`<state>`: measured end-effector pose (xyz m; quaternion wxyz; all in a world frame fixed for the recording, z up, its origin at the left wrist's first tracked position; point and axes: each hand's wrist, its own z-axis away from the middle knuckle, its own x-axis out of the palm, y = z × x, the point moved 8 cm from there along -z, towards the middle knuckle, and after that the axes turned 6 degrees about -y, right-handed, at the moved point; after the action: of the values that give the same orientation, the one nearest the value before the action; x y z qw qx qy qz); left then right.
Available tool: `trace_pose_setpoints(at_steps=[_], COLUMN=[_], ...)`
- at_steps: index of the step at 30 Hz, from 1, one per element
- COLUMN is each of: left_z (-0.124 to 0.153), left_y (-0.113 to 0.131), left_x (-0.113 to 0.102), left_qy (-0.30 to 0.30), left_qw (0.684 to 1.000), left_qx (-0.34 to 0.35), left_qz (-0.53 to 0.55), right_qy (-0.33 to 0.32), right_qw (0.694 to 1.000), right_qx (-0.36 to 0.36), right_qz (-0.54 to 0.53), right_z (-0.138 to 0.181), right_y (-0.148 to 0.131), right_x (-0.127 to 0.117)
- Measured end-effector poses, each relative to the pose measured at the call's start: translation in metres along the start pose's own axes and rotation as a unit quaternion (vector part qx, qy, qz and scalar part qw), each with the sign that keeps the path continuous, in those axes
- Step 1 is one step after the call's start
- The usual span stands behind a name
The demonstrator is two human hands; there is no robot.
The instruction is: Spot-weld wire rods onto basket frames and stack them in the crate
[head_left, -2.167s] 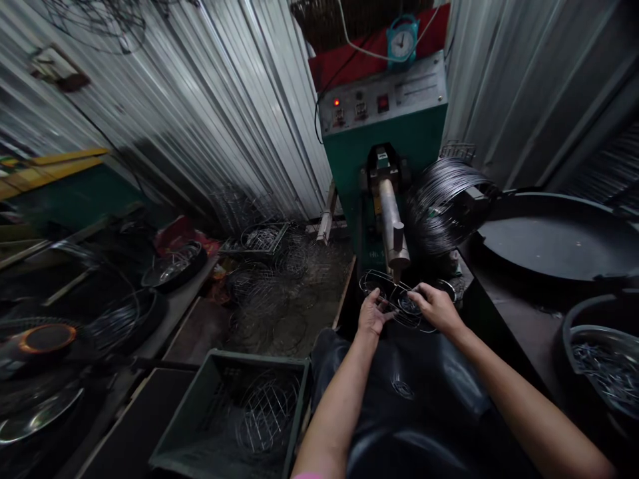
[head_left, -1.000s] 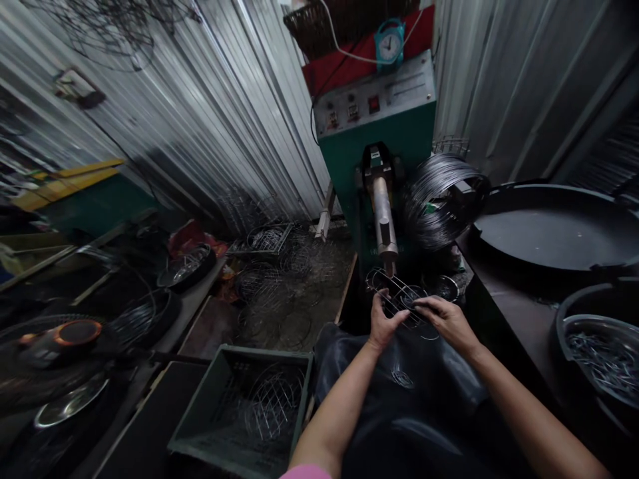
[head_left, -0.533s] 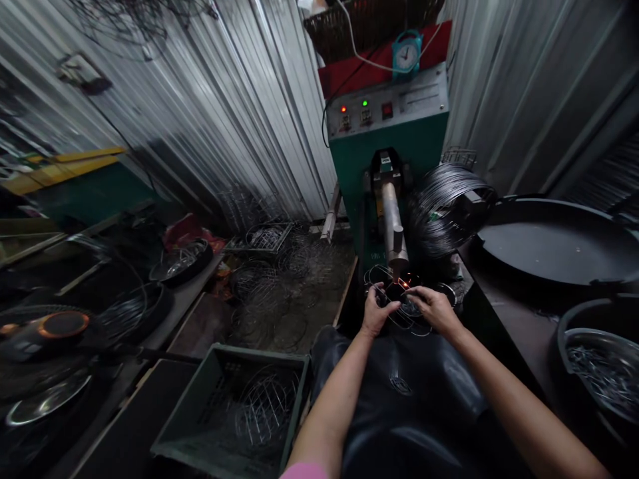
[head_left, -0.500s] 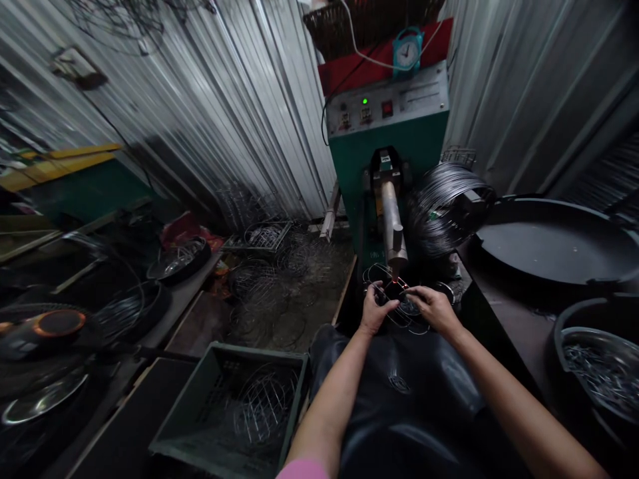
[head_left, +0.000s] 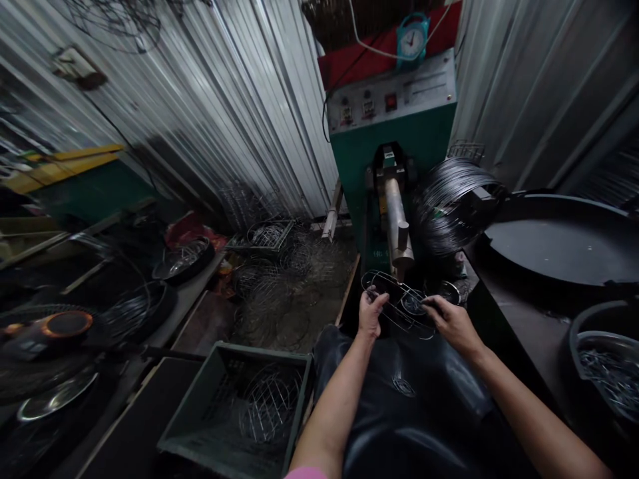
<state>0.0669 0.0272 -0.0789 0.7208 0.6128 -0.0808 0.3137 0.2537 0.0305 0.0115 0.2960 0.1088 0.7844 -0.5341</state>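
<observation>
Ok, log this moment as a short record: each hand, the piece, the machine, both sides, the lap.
Left hand: gripping the left end of a wire frame
Right hand: fingers pinched at the frame's right side; exact hold unclear
Piece position: below the tip of a metal arm; contact unclear
Machine: green body, turquoise clock above its panel
Left side: crate with wirework inside
Right side: wire coil
Lap: small wire bits on dark covering

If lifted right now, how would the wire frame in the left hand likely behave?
The wire frame is probably light for its size: thin wires, mostly open gaps. It seems fairly stiff, extending beyond the left hand without visible sag.
</observation>
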Motion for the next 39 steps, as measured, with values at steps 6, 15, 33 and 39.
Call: trace_pose_setpoints(at_steps=[6, 15, 33, 39], left_z=[-0.008, -0.017, 0.03, 0.037], left_y=[0.002, -0.012, -0.031, -0.033], left_x=[-0.008, -0.006, 0.035, 0.03], left_qy=[0.014, 0.026, -0.004, -0.022], left_qw=[1.0, 0.998, 0.989, 1.0], left_qx=[-0.014, -0.051, 0.096, -0.001], left_qz=[0.013, 0.012, -0.11, -0.012], right_qy=[-0.018, -0.03, -0.113, -0.071], right_qw=[1.0, 0.998, 0.963, 0.986], right_qx=[0.001, 0.039, 0.125, 0.025], right_qz=[0.005, 0.031, -0.211, -0.146], right_z=[-0.022, -0.039, 0.026, 0.02], right_y=[-0.007, -0.006, 0.069, 0.031], right_x=[0.005, 0.005, -0.005, -0.012])
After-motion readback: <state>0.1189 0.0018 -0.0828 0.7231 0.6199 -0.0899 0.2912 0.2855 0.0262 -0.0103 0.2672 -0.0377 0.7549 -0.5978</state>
